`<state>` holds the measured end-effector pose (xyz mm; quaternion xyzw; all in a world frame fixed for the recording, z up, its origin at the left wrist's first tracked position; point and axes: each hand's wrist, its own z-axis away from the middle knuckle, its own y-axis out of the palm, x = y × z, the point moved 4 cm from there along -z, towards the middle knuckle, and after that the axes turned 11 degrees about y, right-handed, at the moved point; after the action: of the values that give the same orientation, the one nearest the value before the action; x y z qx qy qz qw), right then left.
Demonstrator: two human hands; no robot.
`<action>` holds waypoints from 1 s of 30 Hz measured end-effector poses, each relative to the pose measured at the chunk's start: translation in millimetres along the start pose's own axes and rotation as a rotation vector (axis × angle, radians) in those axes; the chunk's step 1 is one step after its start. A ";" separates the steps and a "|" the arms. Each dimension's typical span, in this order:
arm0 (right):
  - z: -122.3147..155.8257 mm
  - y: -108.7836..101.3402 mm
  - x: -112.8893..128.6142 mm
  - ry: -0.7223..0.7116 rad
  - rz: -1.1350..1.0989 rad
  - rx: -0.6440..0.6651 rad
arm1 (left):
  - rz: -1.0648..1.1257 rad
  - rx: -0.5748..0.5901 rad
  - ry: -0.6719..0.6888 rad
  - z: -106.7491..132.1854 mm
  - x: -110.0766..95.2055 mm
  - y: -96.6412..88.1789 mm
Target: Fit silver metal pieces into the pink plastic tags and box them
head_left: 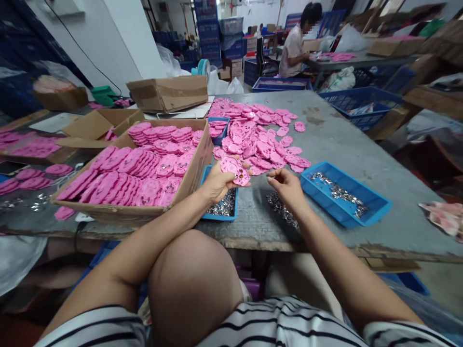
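My left hand (217, 183) grips a pink plastic piece (235, 169), roundish with a scalloped edge and small metal parts set in it. To its right, my right hand (287, 185) is closed in a pinch, thumb against forefinger. Whatever sits between those fingertips is too small to name. Beneath the right hand lies a dark heap of small metal parts (282, 209) on the table. Under my left wrist stands a small blue tray (236, 212) holding more shiny metal bits. A larger blue tray (376, 207) with scattered metal parts is right of my right hand.
A cardboard box (144, 217) packed with stacked pink pieces stands at left. Loose pink pieces (253, 140) are piled across the grey table (347, 144), beside a small blue bin (219, 139). Another cardboard box (170, 94) sits behind. A person (294, 48) works at a far table.
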<state>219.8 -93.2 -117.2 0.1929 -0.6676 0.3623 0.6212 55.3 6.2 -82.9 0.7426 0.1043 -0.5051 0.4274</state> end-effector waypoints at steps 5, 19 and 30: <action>-1.7 -26.8 -6.3 -0.079 0.664 0.078 | 0.003 0.173 -0.224 6.1 10.9 0.4; 59.7 67.3 28.3 -0.700 0.601 0.599 | 0.103 -0.183 0.054 -9.3 -5.7 -12.2; 40.5 25.4 20.1 -0.567 0.812 0.587 | 0.122 -0.138 0.009 -6.7 -6.8 -4.5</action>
<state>170.8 -101.8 -102.5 0.1749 -0.7001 0.6760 0.1493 53.9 15.8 -78.7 0.7185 0.0951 -0.4664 0.5071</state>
